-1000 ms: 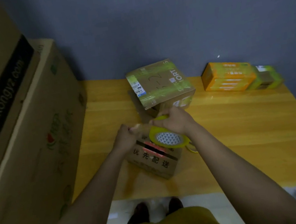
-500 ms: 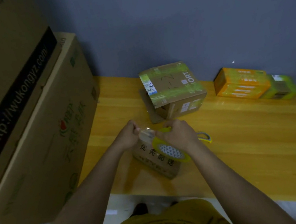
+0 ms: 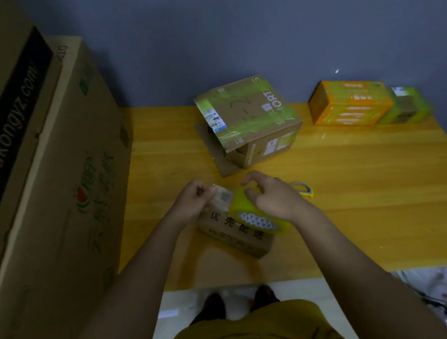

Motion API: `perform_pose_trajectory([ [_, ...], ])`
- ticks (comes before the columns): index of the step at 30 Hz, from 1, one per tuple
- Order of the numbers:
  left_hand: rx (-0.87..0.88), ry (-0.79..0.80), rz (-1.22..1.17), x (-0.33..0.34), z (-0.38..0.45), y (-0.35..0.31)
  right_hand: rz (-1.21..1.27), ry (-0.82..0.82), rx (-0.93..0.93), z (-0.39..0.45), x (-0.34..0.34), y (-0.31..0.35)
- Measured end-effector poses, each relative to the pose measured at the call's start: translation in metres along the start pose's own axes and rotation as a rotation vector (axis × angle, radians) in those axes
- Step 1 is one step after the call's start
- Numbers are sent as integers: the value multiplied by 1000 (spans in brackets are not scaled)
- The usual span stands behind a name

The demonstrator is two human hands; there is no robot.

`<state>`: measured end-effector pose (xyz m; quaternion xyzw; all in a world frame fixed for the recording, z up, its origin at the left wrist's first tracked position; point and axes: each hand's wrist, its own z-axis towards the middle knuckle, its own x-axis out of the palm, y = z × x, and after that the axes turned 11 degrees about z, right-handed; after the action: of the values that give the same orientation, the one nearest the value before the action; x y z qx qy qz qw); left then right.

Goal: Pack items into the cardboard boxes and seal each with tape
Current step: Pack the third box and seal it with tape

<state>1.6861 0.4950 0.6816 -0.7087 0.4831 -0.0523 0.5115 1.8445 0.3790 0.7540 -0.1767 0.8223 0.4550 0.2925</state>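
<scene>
A small cardboard box [image 3: 236,230] with black Chinese characters lies near the front edge of the wooden table [image 3: 366,190]. My right hand [image 3: 271,195] grips a yellow roll of tape [image 3: 256,215] just above the box. My left hand [image 3: 193,200] pinches the free end of the clear tape, stretched a short way between both hands over the box's far end. A bigger box [image 3: 249,119] wrapped in greenish tape sits behind, one flap open toward me.
Large stacked cartons [image 3: 23,186] fill the left side, touching the table. An orange box [image 3: 349,104] and a green-taped box [image 3: 405,106] sit at the back right by the blue wall. A small cutter [image 3: 304,188] lies right of my right hand.
My hands have drawn apart, pulling a short strip of tape off the roll. The roll has tipped down onto the small box. The camera view shifted slightly.
</scene>
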Motion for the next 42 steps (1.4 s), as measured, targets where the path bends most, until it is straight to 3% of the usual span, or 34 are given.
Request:
perform_pose_trajectory([
  [5,17,-66,32,-3,-1,5,143,-102,-27,-1,11,-12],
  [9,4,-130,65,2,0,12,116,-234,-43,0,21,-13],
  [16,35,-258,72,-1,2,20,26,-199,15,3,19,4],
  [20,44,-347,42,-26,9,23,-187,-167,62,4,17,11],
  [24,-4,-248,71,-34,11,30,-252,-150,45,1,21,17],
  [33,-119,-106,-99,-8,17,42,273,-358,-4,-14,27,-10],
  [42,-171,-76,-197,15,29,41,365,-427,-17,-12,33,-18],
])
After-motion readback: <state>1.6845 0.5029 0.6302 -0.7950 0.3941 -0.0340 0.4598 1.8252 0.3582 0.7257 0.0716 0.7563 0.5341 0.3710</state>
